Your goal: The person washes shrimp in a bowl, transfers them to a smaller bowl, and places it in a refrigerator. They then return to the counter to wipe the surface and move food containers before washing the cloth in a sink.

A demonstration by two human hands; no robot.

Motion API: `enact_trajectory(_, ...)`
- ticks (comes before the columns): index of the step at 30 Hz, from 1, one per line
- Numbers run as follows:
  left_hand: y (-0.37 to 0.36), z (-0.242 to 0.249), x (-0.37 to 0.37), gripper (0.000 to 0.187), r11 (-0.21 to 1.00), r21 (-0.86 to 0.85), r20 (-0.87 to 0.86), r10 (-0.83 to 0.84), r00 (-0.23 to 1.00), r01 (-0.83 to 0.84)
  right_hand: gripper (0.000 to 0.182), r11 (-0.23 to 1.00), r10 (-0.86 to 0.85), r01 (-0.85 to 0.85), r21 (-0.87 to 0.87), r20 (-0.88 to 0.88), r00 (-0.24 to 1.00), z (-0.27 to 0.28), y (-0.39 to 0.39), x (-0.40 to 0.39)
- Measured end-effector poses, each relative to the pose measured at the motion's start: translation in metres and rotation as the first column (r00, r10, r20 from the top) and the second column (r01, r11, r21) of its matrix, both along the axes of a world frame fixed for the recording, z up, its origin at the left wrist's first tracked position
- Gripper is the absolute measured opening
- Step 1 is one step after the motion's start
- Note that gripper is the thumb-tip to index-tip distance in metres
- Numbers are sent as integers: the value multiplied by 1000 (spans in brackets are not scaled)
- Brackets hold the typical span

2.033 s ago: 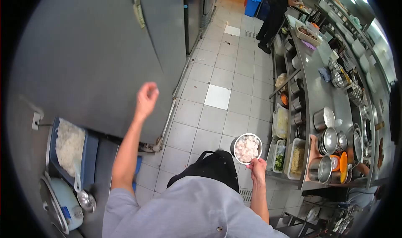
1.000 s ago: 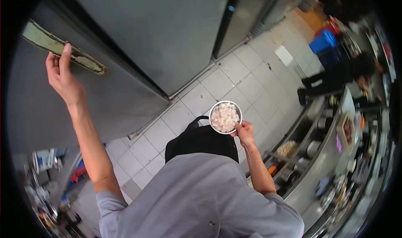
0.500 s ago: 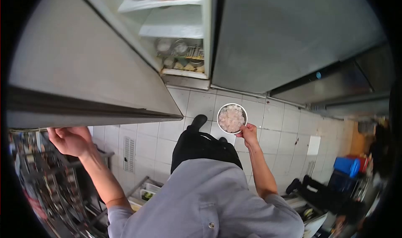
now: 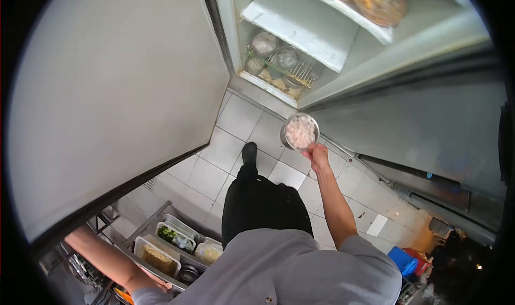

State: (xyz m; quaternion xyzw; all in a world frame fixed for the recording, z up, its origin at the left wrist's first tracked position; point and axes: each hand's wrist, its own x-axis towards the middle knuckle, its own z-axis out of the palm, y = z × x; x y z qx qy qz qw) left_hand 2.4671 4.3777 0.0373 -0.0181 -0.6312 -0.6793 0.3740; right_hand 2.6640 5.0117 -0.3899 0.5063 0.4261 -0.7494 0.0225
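Right hand (image 4: 317, 156) up near frame centre, fingers pinching the rim of a small round steel bowl of pale chopped food (image 4: 300, 131), held over the tiled floor just in front of the open fridge's bottom shelf (image 4: 279, 63) with its metal pots. Left forearm (image 4: 104, 256) down at lower left, running behind the big grey fridge door (image 4: 107, 101). Left hand itself hidden, so can't tell what those fingers are doing, probably gripping the door edge.

We see commercial kitchen: tall steel fridge (image 4: 343, 42) open, metal pots (image 4: 276, 55) on bottom shelf, tiled floor (image 4: 214, 160), prep rack (image 4: 161, 235) with food tubs (image 4: 177, 238).
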Motion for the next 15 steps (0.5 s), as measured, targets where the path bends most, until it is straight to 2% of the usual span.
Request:
enact_trajectory(2,-32,-23,1,36,994,-36,54,107,993,-105,2,999,-11,12,50,-21,1000,-27,5,-47)
enact_trajectory(5,-72,-48,20,35,972,-92,127,226,966,-215,9,998,-49,53,43,-80,996,-63,14,-94)
enact_trajectory(9,-104,-74,34,35,930,-163,218,358,908,-328,5,951,-299,304,57,-76,951,-83,36,-191)
enact_trajectory(11,-110,-86,36,35,910,-193,249,406,879,-366,13,952,-303,306,4,-120,945,-129,78,-225)
enact_trajectory(13,-116,-98,39,35,893,-216,282,445,850,-395,21,938,-319,338,84,-183,930,-116,80,-258)
enact_trajectory(15,-122,-107,39,35,879,-234,307,472,826,-415,21,949,-278,305,73,-258,925,-147,115,-281)
